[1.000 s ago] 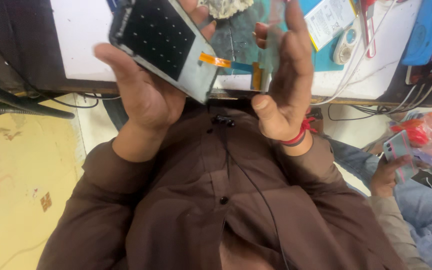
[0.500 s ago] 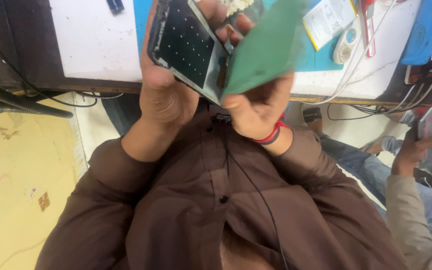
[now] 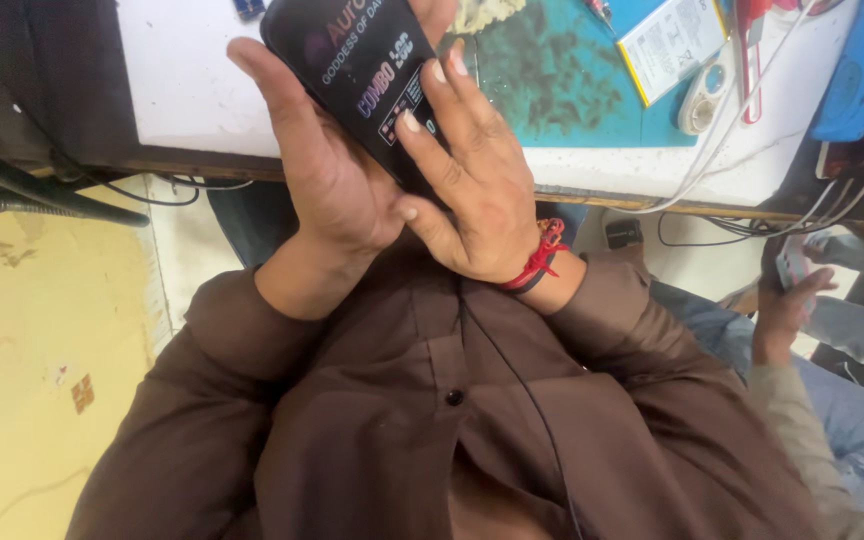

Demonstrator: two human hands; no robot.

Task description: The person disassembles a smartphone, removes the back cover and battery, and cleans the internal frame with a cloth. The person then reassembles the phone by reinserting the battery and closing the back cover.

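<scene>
Shirt: brown buttoned shirt (image 3: 432, 430) fills the near foreground; both sleeves rise toward the held item.
Left hand: left hand (image 3: 327, 180) cups the black device from below and from its left edge, palm against it, fingers wrapped behind; closed in a supporting grip.
Right hand: right hand (image 3: 477, 190), with a red thread band (image 3: 542, 255) at the wrist, lies flat on the printed face, fingers spread and pressing; closed on the device against the left palm rather than curled around it.
Held item: black flat device (image 3: 367, 70), slab-shaped, glossy printed face, tilted, held close before the chest and over the table edge; upper end cut off by the frame.
Handling judgement: appears rigid and fairly light; the glossy face looks slippery, and a thin slab of this kind is likely fragile under bending or a drop.
Grip judgement: best held by the long edges with a palm under the back, as the left hand does; flat pressure on the face only steadies it.
Table: white table (image 3: 192, 90) just beyond the hands, with a green mat (image 3: 562, 80), a white booklet (image 3: 672, 45) and white cables (image 3: 732, 130).
Neighbour: another person's hand (image 3: 792, 290) at far right holds a small object; kind cannot be told.
</scene>
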